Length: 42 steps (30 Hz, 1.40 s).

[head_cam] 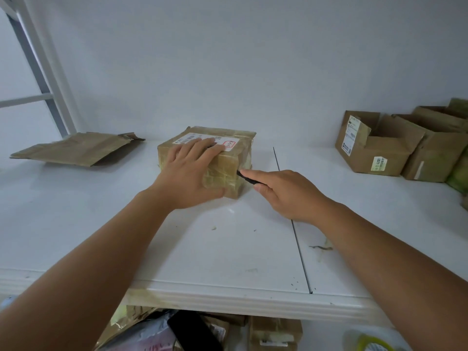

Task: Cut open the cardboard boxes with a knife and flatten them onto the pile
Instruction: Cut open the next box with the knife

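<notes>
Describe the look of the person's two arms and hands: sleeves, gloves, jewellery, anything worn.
Both forearms are bare as far as the view reaches: no sleeves in sight. The left hand and the right hand wear no gloves, and no rings, watch or bracelets show on the fingers or wrists. No markings or bandages show on either arm.

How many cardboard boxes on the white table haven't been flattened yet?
3 clearly: the taped box under the left hand, and two open boxes at the right, the labelled box and the bigger box behind it. More may be hidden past the right edge.
</notes>
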### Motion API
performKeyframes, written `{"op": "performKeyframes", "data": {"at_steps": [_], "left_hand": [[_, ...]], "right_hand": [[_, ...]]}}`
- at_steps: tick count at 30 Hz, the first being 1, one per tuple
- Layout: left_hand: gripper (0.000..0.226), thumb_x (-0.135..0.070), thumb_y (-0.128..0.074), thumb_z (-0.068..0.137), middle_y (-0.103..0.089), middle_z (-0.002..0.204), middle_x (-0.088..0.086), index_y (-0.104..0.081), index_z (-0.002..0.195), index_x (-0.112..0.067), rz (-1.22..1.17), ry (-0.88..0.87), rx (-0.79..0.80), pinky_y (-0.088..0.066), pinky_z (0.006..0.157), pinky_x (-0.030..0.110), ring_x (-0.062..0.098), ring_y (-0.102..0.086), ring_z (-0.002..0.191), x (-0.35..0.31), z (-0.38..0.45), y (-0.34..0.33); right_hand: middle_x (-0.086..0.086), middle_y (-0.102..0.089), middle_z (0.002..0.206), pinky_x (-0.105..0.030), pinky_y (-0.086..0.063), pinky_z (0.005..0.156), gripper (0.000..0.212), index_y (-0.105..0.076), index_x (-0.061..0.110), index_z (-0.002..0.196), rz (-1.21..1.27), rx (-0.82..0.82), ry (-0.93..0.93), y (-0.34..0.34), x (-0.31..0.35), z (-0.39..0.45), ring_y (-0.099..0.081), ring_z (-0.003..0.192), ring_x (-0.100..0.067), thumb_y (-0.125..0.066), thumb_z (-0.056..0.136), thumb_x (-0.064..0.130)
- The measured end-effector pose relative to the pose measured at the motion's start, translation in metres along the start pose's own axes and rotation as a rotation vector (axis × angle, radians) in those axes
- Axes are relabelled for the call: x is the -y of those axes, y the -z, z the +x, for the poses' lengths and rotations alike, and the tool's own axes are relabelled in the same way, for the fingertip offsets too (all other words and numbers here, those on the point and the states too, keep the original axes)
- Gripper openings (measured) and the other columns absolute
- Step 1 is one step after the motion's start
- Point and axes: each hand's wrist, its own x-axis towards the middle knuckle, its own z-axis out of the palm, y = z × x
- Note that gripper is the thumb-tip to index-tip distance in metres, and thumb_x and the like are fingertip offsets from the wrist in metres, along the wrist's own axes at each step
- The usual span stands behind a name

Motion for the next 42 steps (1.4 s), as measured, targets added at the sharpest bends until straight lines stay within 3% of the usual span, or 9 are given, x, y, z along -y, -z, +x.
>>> {"op": "performKeyframes", "data": {"at_steps": [8, 11, 18, 22, 25, 28, 31, 37, 42], "left_hand": [[0.072, -0.043, -0.017, 0.081, -0.042, 0.151, -0.008, -0.043, 0.147, -0.035, -0.179, 0.039, -0.008, -0.013, 0.12, 0.042, 0.016, -0.03, 0.141, 0.002, 0.004, 0.004], [0.069, -0.038, -0.016, 0.084, -0.042, 0.151, -0.007, -0.045, 0.147, -0.034, -0.206, 0.049, -0.016, -0.012, 0.119, 0.037, 0.014, -0.029, 0.141, 0.002, 0.004, 0.004], [0.065, -0.043, -0.022, 0.086, -0.04, 0.152, -0.009, -0.044, 0.147, -0.035, -0.217, 0.072, -0.001, -0.01, 0.12, 0.037, 0.014, -0.028, 0.141, 0.004, 0.005, 0.003], [0.066, -0.054, -0.043, 0.086, -0.04, 0.151, -0.005, -0.042, 0.148, -0.031, -0.145, 0.02, -0.049, -0.014, 0.119, 0.037, 0.019, -0.03, 0.141, 0.004, 0.0, -0.002], [0.071, -0.05, -0.051, 0.082, -0.035, 0.151, 0.001, -0.039, 0.146, -0.022, -0.349, 0.113, -0.158, -0.03, 0.113, 0.039, 0.021, -0.029, 0.142, 0.006, -0.003, 0.001], [0.065, -0.048, -0.054, 0.081, -0.033, 0.148, 0.001, -0.041, 0.14, -0.023, -0.427, 0.393, -0.378, -0.029, 0.113, 0.039, 0.021, -0.027, 0.14, 0.014, -0.002, 0.001], [0.061, -0.059, -0.057, 0.087, -0.027, 0.144, -0.007, -0.038, 0.14, -0.035, -0.579, 0.61, -0.26, -0.041, 0.101, 0.039, 0.02, -0.043, 0.129, 0.022, -0.003, -0.004], [0.062, -0.045, -0.065, 0.088, -0.022, 0.142, -0.016, -0.035, 0.142, -0.04, -0.497, 0.471, -0.114, -0.048, 0.098, 0.043, 0.021, -0.048, 0.123, 0.018, -0.004, -0.013], [0.069, -0.022, -0.068, 0.084, -0.028, 0.146, -0.012, -0.032, 0.143, -0.025, -0.496, 0.429, -0.111, -0.048, 0.082, 0.037, 0.023, -0.056, 0.106, 0.014, -0.002, -0.017]], "right_hand": [[0.004, -0.066, 0.098, -0.032, -0.043, 0.072, 0.044, -0.037, 0.047, 0.145, -0.042, 0.039, 0.017, -0.004, -0.002, 0.0, -0.054, 0.083, -0.02, -0.038, 0.105, 0.029], [0.002, -0.064, 0.115, -0.036, -0.047, 0.079, 0.044, -0.037, 0.047, 0.145, -0.16, 0.169, 0.024, -0.007, -0.002, -0.005, -0.058, 0.103, -0.025, -0.036, 0.105, 0.029], [0.005, -0.063, 0.11, -0.034, -0.046, 0.075, 0.043, -0.037, 0.049, 0.144, -0.213, 0.217, 0.019, -0.007, -0.003, -0.003, -0.054, 0.094, -0.021, -0.036, 0.105, 0.03], [0.019, -0.056, 0.071, -0.024, -0.029, 0.052, 0.039, -0.044, 0.05, 0.137, -0.126, 0.027, 0.009, 0.009, -0.008, -0.006, -0.045, 0.058, -0.005, -0.039, 0.102, 0.033], [0.014, -0.053, 0.059, -0.028, -0.028, 0.05, 0.031, -0.045, 0.04, 0.129, -0.011, -0.138, -0.051, 0.016, -0.016, -0.004, -0.048, 0.054, -0.006, -0.041, 0.1, 0.032], [0.009, -0.053, 0.06, -0.036, -0.038, 0.055, 0.029, -0.048, 0.024, 0.129, 0.089, -0.274, -0.12, 0.014, -0.015, 0.0, -0.052, 0.06, -0.014, -0.041, 0.101, 0.027], [0.002, -0.054, 0.062, -0.036, -0.044, 0.062, 0.033, -0.046, 0.034, 0.133, 0.288, -0.33, -0.139, 0.009, -0.009, 0.002, -0.055, 0.062, -0.019, -0.043, 0.102, 0.021], [0.01, -0.071, 0.086, -0.041, -0.054, 0.075, 0.024, -0.063, 0.03, 0.101, 0.526, -0.367, -0.182, 0.0, 0.0, 0.006, -0.064, 0.076, -0.025, -0.047, 0.097, 0.012], [0.006, -0.067, 0.115, -0.017, -0.045, 0.066, 0.028, -0.05, 0.031, 0.113, 0.404, -0.415, -0.228, -0.003, -0.009, 0.008, -0.062, 0.085, -0.008, -0.051, 0.093, 0.01]]}}
